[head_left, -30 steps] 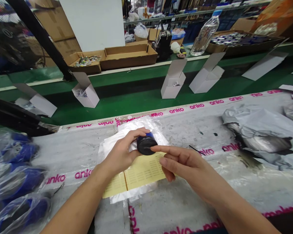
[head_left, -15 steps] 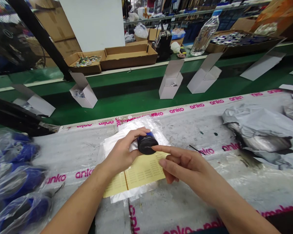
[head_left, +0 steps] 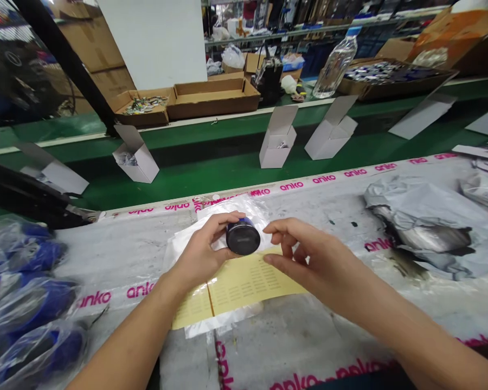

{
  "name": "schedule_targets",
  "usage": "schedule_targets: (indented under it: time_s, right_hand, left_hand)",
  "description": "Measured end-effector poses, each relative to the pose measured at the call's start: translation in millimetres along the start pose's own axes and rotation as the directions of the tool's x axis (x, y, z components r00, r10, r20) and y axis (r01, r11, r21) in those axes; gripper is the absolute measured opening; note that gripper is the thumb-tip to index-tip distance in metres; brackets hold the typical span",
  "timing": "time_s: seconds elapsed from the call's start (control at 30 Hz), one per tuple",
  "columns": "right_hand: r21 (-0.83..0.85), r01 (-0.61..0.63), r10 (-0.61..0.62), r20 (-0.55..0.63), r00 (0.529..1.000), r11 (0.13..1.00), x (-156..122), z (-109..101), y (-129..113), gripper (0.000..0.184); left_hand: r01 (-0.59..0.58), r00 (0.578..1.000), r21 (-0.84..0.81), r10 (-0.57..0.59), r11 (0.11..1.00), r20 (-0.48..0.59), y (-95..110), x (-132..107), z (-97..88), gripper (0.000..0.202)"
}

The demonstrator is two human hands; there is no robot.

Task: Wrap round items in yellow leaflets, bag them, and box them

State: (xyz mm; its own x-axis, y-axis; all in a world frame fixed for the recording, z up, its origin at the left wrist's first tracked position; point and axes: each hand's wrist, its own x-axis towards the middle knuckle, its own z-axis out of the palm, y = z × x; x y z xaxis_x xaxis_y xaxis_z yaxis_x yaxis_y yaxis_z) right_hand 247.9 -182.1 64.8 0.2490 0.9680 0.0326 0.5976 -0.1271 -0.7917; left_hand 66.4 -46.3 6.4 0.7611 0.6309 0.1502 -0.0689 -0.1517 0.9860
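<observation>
My left hand [head_left: 201,252] is wrapped round a small dark cylinder with a blue body [head_left: 243,237], its black round end turned toward me. My right hand [head_left: 309,257] hovers just right of the cylinder, fingers loosely spread and holding nothing, its fingertips a short way off the black end. Under both hands lies a yellow printed sheet [head_left: 244,287] on top of clear plastic bags [head_left: 228,216].
Bagged blue items [head_left: 24,303] pile up at the left. A crumpled grey bag [head_left: 423,227] lies at the right. Beyond the taped worktop edge [head_left: 309,181] runs a green conveyor [head_left: 211,162] carrying open white cartons [head_left: 276,143]. Cardboard trays [head_left: 211,95] and a bottle [head_left: 333,62] stand behind.
My right index finger was touching the cylinder's black end; it has lifted off and the hand has drawn slightly right with fingers spread. The cartons on the belt have shifted left.
</observation>
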Motion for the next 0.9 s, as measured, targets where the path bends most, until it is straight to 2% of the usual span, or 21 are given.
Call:
schedule_targets:
  time_s: [0.13,0.17,0.23,0.3,0.4,0.53,0.6,0.73,0.9]
  right_hand:
    - [-0.047,0.099,-0.093,0.128,0.987,0.994,29.7,-8.5,1.8,0.061]
    - [-0.018,0.128,-0.124,0.166,0.978,0.992,37.7,-7.4,2.1,0.065]
    - [0.072,0.184,-0.196,0.214,0.957,0.980,50.9,-0.2,2.7,0.063]
    - [0.173,0.227,-0.256,0.170,0.952,0.958,58.4,11.7,4.9,0.055]
    - [0.268,0.284,-0.294,-0.004,0.956,0.921,59.0,30.1,13.1,0.048]
    - [0.206,0.387,-0.366,-0.132,0.921,0.899,53.6,40.2,26.2,0.045]
    - [0.166,0.413,-0.390,-0.153,0.908,0.896,52.9,39.5,30.1,0.046]
    - [0.140,0.386,-0.367,-0.144,0.919,0.912,54.7,37.6,34.0,0.048]
    - [0.134,0.383,-0.366,-0.134,0.921,0.914,54.9,40.1,38.8,0.051]
  left_hand:
    - [0.005,0.996,-0.119,-0.016,0.993,-0.092,8.1,2.2,-3.9,0.058]
    - [-0.014,0.995,-0.144,-0.001,0.989,-0.104,9.3,2.8,-5.8,0.059]
    - [-0.069,0.992,-0.184,0.048,0.980,-0.119,10.6,3.7,-9.9,0.059]
    - [-0.106,0.990,-0.195,0.085,0.975,-0.117,11.1,4.1,-13.8,0.059]
    - [-0.115,0.990,-0.163,0.100,0.980,-0.101,11.0,3.3,-16.9,0.059]
    - [-0.092,0.991,-0.030,0.089,0.995,-0.096,7.1,2.0,-14.9,0.058]
    - [-0.059,0.993,-0.027,0.056,0.998,-0.103,3.9,2.0,-12.8,0.061]
    - [0.012,0.990,-0.094,-0.025,0.996,-0.141,0.4,3.3,-9.5,0.064]
    - [0.020,0.980,-0.104,-0.040,0.994,-0.193,1.4,5.5,-7.5,0.060]
